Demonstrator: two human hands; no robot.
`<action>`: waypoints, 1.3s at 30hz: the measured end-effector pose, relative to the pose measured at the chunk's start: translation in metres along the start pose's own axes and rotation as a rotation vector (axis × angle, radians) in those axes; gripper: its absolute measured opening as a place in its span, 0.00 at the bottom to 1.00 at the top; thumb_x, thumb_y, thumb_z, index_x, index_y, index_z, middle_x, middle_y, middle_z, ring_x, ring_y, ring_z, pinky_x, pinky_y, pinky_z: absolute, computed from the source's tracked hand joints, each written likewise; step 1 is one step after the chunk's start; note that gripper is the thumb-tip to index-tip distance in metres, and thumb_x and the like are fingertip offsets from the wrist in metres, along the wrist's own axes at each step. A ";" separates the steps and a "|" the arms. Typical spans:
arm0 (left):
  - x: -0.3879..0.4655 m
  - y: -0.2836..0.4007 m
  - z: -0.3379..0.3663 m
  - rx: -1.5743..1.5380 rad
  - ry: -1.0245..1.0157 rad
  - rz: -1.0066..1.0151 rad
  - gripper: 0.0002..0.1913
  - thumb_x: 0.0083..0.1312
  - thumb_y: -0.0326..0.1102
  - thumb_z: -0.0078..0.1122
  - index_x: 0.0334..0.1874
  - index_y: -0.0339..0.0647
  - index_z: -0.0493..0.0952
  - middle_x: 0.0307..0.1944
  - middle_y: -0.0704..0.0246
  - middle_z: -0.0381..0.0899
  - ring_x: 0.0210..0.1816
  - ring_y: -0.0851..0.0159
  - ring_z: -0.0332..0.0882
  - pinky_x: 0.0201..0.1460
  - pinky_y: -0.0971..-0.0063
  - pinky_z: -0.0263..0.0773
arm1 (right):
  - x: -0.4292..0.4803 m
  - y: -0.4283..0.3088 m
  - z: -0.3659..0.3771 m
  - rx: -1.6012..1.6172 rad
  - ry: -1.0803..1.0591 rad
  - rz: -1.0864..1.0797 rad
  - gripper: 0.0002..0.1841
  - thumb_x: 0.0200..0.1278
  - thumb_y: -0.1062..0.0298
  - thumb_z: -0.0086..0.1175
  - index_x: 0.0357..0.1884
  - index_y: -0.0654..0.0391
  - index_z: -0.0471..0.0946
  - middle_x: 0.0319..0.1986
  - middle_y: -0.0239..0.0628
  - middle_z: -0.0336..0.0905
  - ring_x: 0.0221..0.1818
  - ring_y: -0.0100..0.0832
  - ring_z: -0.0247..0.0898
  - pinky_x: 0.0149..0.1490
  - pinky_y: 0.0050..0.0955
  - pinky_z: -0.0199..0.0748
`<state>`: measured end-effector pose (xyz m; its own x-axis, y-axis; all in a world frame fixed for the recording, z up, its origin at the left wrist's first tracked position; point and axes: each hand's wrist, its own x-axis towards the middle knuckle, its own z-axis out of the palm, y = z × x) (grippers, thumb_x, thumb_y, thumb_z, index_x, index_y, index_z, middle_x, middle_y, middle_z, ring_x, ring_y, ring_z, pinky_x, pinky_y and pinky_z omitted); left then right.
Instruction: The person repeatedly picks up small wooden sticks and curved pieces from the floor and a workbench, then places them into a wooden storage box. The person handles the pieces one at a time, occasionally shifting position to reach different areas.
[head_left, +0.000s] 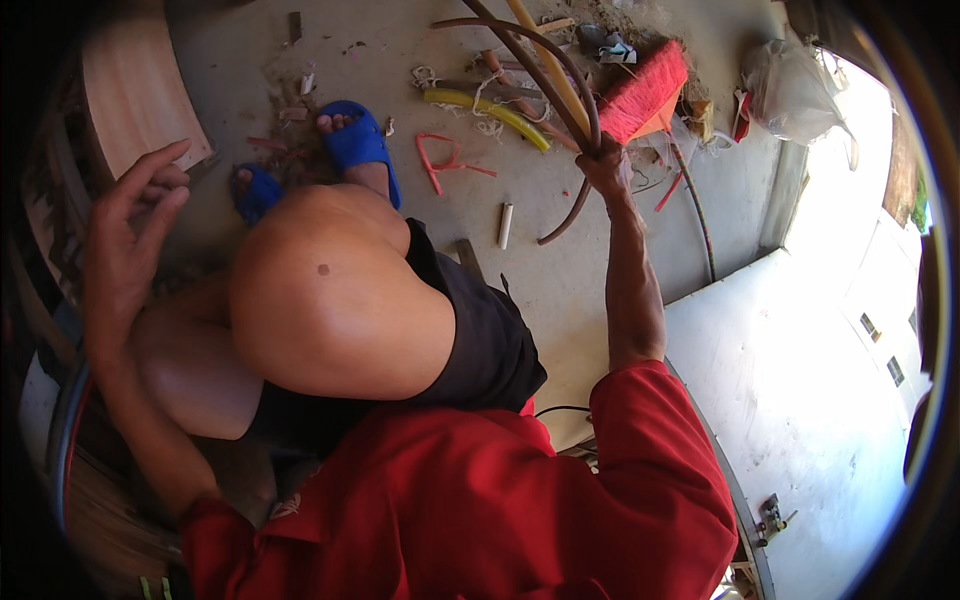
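Observation:
My right hand (602, 161) is closed around a bundle of brown flexible tubes (517, 49), one of them bent into a loop. A tan rod or tube (553, 69) runs into the same fist. Just beyond the fist is a broom head with red bristles (646, 88) and an orange base; whether the hand touches it I cannot tell. My left hand (142, 199) is raised at the left with its fingers apart and nothing in it. Behind its fingertips is the end of a pale wooden board (146, 90).
A yellow tube (491, 112) lies among string and scraps on the concrete floor. Red plastic strips (442, 165) and a short white tube (505, 226) lie nearer. A filled plastic bag (787, 94) is by the doorway. A pale metal door (787, 375) stands at right.

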<state>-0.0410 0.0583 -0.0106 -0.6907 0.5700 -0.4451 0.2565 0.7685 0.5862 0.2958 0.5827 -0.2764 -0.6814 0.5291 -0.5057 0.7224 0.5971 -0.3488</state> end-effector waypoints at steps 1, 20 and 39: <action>0.002 0.003 0.002 0.000 -0.006 0.010 0.21 0.78 0.27 0.65 0.72 0.40 0.83 0.47 0.66 0.86 0.47 0.68 0.80 0.57 0.71 0.78 | 0.003 0.012 0.008 0.054 -0.039 -0.010 0.16 0.50 0.65 0.69 0.42 0.57 0.87 0.33 0.48 0.88 0.38 0.49 0.88 0.46 0.49 0.82; -0.001 0.007 0.000 -0.086 0.018 -0.014 0.21 0.76 0.22 0.64 0.70 0.38 0.83 0.44 0.66 0.86 0.46 0.68 0.79 0.58 0.70 0.76 | -0.015 -0.046 0.076 -0.221 -0.205 0.069 0.23 0.53 0.58 0.69 0.51 0.59 0.85 0.43 0.57 0.91 0.50 0.59 0.89 0.55 0.57 0.85; 0.067 0.053 0.056 -0.250 -0.382 0.102 0.24 0.77 0.35 0.70 0.71 0.31 0.82 0.48 0.65 0.88 0.51 0.68 0.84 0.57 0.68 0.81 | -0.130 -0.185 -0.126 -0.001 0.079 -0.182 0.22 0.61 0.69 0.71 0.56 0.56 0.75 0.38 0.55 0.87 0.44 0.63 0.86 0.49 0.56 0.80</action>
<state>-0.0353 0.1531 -0.0476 -0.3602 0.7414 -0.5662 0.1068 0.6357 0.7645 0.2359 0.4788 -0.0467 -0.8080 0.4578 -0.3709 0.5862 0.6880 -0.4277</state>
